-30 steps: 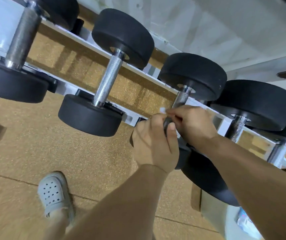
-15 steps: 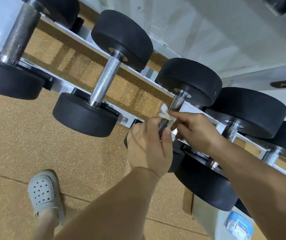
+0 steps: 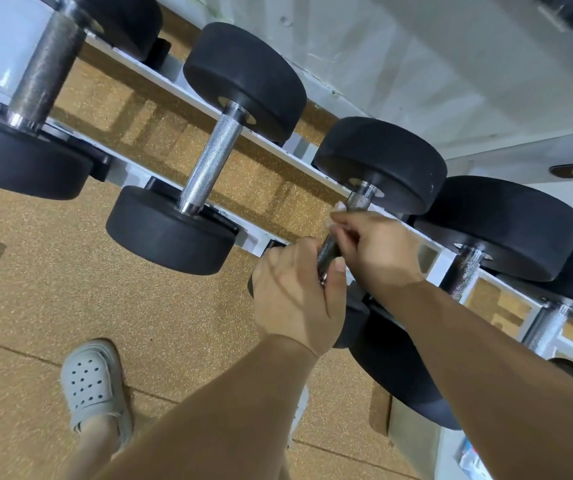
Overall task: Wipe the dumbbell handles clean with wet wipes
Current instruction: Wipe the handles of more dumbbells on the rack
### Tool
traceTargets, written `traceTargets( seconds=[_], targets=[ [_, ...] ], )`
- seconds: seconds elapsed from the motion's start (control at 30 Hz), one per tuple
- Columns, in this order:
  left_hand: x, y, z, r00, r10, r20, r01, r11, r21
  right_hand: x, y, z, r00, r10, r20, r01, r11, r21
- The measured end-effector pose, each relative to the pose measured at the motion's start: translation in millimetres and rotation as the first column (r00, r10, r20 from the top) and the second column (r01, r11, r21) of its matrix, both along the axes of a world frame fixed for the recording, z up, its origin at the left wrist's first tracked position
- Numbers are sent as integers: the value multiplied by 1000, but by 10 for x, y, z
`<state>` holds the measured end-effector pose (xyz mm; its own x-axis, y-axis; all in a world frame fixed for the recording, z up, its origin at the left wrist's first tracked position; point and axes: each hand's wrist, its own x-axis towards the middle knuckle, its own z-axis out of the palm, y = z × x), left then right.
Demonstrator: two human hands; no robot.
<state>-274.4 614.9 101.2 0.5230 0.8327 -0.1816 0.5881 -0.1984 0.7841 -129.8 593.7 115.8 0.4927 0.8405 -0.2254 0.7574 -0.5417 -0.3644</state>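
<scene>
Less wet wipe [image 3: 339, 206] shows now: right hand [image 3: 378, 251] pinches it, rubbing the dumbbell handle [image 3: 328, 251]; left hand [image 3: 295, 296] grips the bottom.

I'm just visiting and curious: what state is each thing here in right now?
dumbbell handle: racked, gripped in two places.
wet wipe: against that handle, mostly hidden under fingers.
left hand: grips the dumbbell handle's lower end.
right hand: pinches the wet wipe.
neighbouring dumbbell: racked, untouched.
</scene>
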Motion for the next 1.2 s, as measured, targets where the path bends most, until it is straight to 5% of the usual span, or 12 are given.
traceTargets(
  seconds=[0.2, 0.3, 0.4, 0.57, 0.63, 0.7, 0.77, 0.83, 0.93, 1.0, 1.07, 1.2],
  targets=[
    [-4, 10, 15, 1000, -6, 11, 7, 1000, -11, -73, -48, 90, 971, 231, -66, -240, 941, -239],
    [-17, 5, 3, 1000, -12, 18, 12, 1000, -14, 103, 112, 50, 974, 137, 180, -110, 982, -150],
    [-20, 12, 16, 1000, -13, 23, 13, 1000, -13, 20, 94, 84, 987, -1, 161, 19, 994, -110],
    [-32, 27, 27, 999, -22, 49, 23, 1000, -20, -100, 16, 141, 925, 379, 14, -344, 854, -391],
    [-37, 15, 16, 999, -18, 48, 19, 1000, -14, 79, 135, 106, 920, 382, 88, -318, 857, -405],
    [-42, 9, 12, 999, -17, 36, 17, 1000, -22, 264, 223, 62, 919, 302, 254, -224, 929, -296],
    [-39, 13, 7, 999, -25, 28, 25, 999, -29, 250, 168, 19, 942, 203, 267, -162, 972, -168],
    [-33, 20, -1, 999, -34, 36, 36, 999, -38, 105, 27, 42, 978, 186, 90, -170, 972, -162],
    [-30, 34, 0, 998, -46, 38, 48, 998, -45, -46, -194, 98, 909, 385, -160, -409, 897, -165],
    [-31, 38, 14, 999, -40, 23, 41, 998, -53, 30, -179, 61, 903, 382, -198, -419, 884, -208],
    [-23, 33, 26, 999, -19, 25, 20, 998, -59, 119, -110, -43, 944, 305, -126, -325, 927, -187],
    [-12, 27, 22, 999, -50, 10, 50, 999, -7, 272, -62, -132, 995, -102, 0, 101, 983, 151]
  ],
)
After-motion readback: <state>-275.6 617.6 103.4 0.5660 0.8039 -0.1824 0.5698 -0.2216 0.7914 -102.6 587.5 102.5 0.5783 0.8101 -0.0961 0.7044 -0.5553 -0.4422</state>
